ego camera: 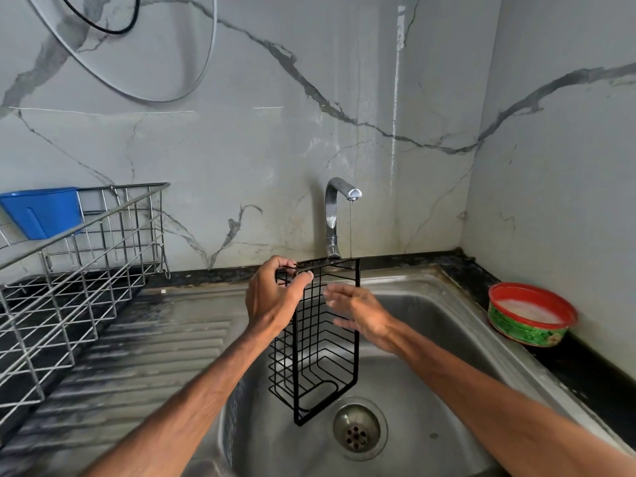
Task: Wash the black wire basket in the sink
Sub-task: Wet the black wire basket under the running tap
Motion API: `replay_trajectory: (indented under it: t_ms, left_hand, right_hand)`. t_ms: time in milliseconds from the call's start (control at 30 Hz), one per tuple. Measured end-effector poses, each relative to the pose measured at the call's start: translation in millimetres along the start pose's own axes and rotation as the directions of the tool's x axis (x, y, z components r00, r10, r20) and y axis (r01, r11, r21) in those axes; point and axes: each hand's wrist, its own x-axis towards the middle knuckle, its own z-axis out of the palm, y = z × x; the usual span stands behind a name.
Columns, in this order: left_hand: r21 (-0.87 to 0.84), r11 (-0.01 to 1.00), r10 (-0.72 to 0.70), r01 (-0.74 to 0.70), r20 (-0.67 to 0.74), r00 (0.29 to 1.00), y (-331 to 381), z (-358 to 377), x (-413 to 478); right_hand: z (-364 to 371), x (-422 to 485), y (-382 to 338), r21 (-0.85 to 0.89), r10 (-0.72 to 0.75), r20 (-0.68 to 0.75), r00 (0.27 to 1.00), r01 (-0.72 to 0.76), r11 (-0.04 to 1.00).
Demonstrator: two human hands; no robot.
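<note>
Black wire basket (321, 356) held upright over the sink (433, 342) bowl, its top under the tap's (332, 215) thin stream. Left hand (275, 297) grips the top edge; right hand (361, 315), fingers straight, lies at the right side, contact blurred.

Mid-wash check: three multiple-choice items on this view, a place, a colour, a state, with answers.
1. Where is the soapy bowl? A) a shelf B) the counter right of the sink C) a stool
2. What colour is the tub on the dish rack? A) blue B) yellow C) white
3. How does the left hand hold the black wire basket? A) under its base B) not touching C) gripping its top
Answers: B, it stands on the dark counter; A, plainly blue; C, fingers curl round the top wires.
</note>
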Motion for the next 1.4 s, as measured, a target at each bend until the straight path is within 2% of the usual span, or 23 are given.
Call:
replay_trajectory:
  t_ms: [100,200,300,333,367,433,467,500,533,567,700,867,933,1000,1067,1133,1233,1300,1400]
  left_hand:
    - [-0.008,0.999,-0.033,0.033,0.012,0.999,-8.5,-0.3,0.8]
    - [-0.049,0.998,-0.043,0.044,0.033,0.999,-13.7,-0.6,4.1]
    - [-0.094,0.994,-0.049,0.054,0.057,0.997,-11.2,4.3,4.5]
    - [-0.108,0.993,-0.045,0.052,0.07,0.997,-9.1,6.3,3.0]
    - [-0.124,0.991,-0.034,0.044,0.083,0.996,-6.3,8.3,1.0]
    - [-0.143,0.989,-0.017,0.032,0.105,0.994,-2.2,10.8,-1.1]
    - [-0.143,0.989,-0.017,0.033,0.112,0.994,-1.5,11.6,-1.3]
    - [-0.14,0.99,-0.012,0.028,0.117,0.993,-1.2,11.3,-0.6]
    - [-0.136,0.99,-0.008,0.025,0.119,0.993,-0.4,10.8,0.1]
    - [-0.132,0.991,0.0,0.016,0.118,0.993,-0.6,9.8,0.8]
    - [-0.084,0.996,0.053,-0.04,0.161,0.985,3.9,5.5,2.7]
    - [-0.095,0.995,0.001,0.014,0.152,0.988,4.4,2.6,5.6]
    - [-0.1,0.994,-0.038,0.053,0.148,0.988,0.6,2.5,6.1]
    - [-0.094,0.993,-0.051,0.068,0.168,0.985,-1.0,3.2,4.8]
    - [-0.085,0.994,-0.044,0.064,0.213,0.976,0.5,5.2,1.6]
    - [-0.09,0.995,-0.028,0.052,0.24,0.97,3.5,8.0,-1.8]
    - [-0.136,0.989,-0.03,0.059,0.204,0.978,5.0,9.9,-1.7]
    - [-0.177,0.983,-0.02,0.051,0.172,0.985,8.4,8.1,-1.1]
    - [-0.246,0.966,-0.042,0.078,0.146,0.988,12.5,3.3,4.2]
  right_hand:
    - [3.9,-1.2,-1.7,-0.024,0.02,-0.039,0.999,-0.021,1.0]
    - [2.9,2.8,-17.2,-0.066,-0.123,-0.142,0.982,0.114,0.991]
    - [-0.9,-0.8,-20.4,-0.328,-0.28,-0.145,0.949,0.221,0.918]
    - [-3.6,-3.4,-17.3,-0.488,-0.331,-0.094,0.939,0.246,0.837]
    - [-6.4,-6.5,-13.3,-0.666,-0.374,-0.007,0.927,0.275,0.693]
    - [-13.4,-7.4,-2.2,-0.911,-0.441,0.215,0.871,0.341,0.231]
    - [-17.3,-5.4,2.6,-0.931,-0.465,0.325,0.823,0.365,-0.005]
    - [-20.4,-2.6,4.8,-0.912,-0.485,0.408,0.773,0.369,-0.178]
    - [-22.4,-1.2,4.1,-0.895,-0.494,0.446,0.747,0.35,-0.278]
    - [-23.2,0.6,2.1,-0.89,-0.494,0.448,0.746,0.319,-0.326]
    - [-33.1,7.8,0.0,-0.855,-0.468,0.459,0.755,0.233,-0.464]
    - [-55.9,-4.7,28.9,-0.684,-0.207,0.528,0.824,0.267,-0.678]
    - [-60.5,-11.2,42.9,-0.607,-0.129,0.564,0.815,0.304,-0.734]
    - [-60.5,-10.0,33.1,-0.574,-0.131,0.584,0.801,0.294,-0.764]
    - [-56.7,-2.6,8.1,-0.58,-0.195,0.579,0.791,0.232,-0.781]
    - [-55.0,5.1,-12.2,-0.604,-0.243,0.524,0.816,0.155,-0.782]
    - [-53.7,1.5,-9.2,-0.609,-0.245,0.461,0.853,0.104,-0.786]
    - [-53.7,-11.8,15.5,-0.585,-0.214,0.469,0.857,0.12,-0.802]
    - [-55.5,-26.9,57.0,-0.507,-0.082,0.522,0.849,0.233,-0.83]
